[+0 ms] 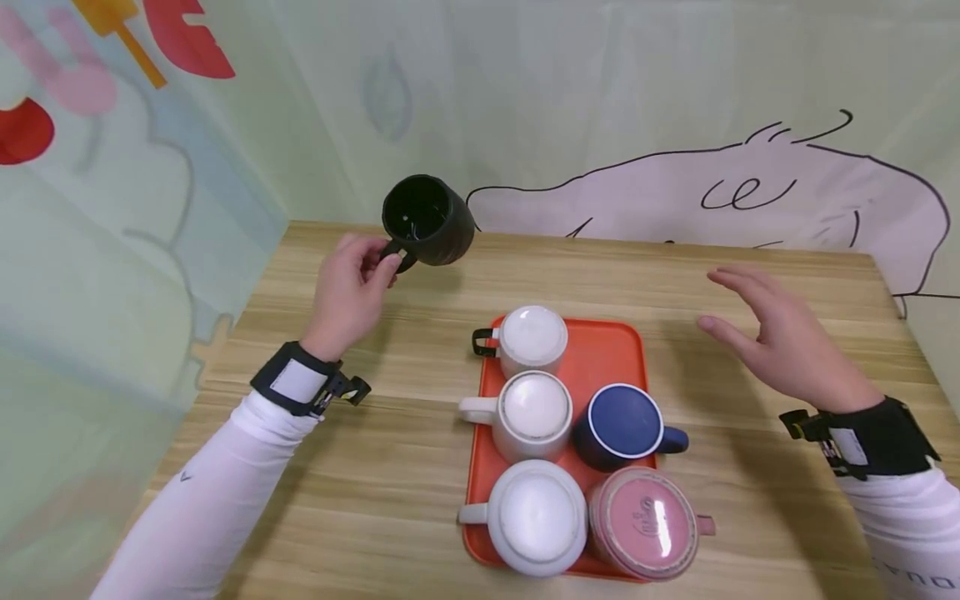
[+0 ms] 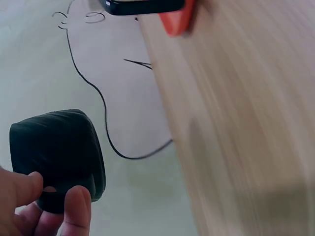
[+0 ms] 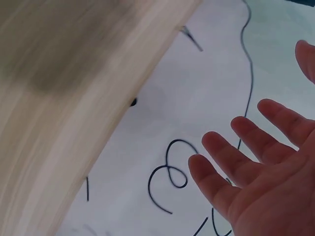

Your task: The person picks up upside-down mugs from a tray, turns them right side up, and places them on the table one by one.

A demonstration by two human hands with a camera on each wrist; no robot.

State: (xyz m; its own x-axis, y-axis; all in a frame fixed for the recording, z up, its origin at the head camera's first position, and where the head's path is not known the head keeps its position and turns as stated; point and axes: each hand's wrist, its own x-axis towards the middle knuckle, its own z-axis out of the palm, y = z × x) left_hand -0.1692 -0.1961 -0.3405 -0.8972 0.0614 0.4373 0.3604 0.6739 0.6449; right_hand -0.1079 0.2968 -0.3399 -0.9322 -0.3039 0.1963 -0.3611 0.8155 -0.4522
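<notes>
My left hand (image 1: 348, 287) pinches the handle of a black mug (image 1: 442, 225) and holds it over the back left of the table, its mouth tipped toward the head camera. In the left wrist view the mug (image 2: 56, 150) shows side-on, with thumb and fingers at its handle. My right hand (image 1: 780, 342) hovers over the right of the table, holding nothing; its fingers (image 3: 224, 155) are spread and nearly straight in the right wrist view. Between the hands lies an orange-red tray (image 1: 600, 346) with several mugs on it, bases up.
On the tray, a white mug with a black handle (image 1: 532, 337), two more white mugs (image 1: 534, 412) line the left side. A blue mug (image 1: 622, 423) and a pink mug (image 1: 648, 521) occupy the right, handles outward. A printed curtain (image 1: 600, 100) hangs behind the wooden table (image 1: 375, 467).
</notes>
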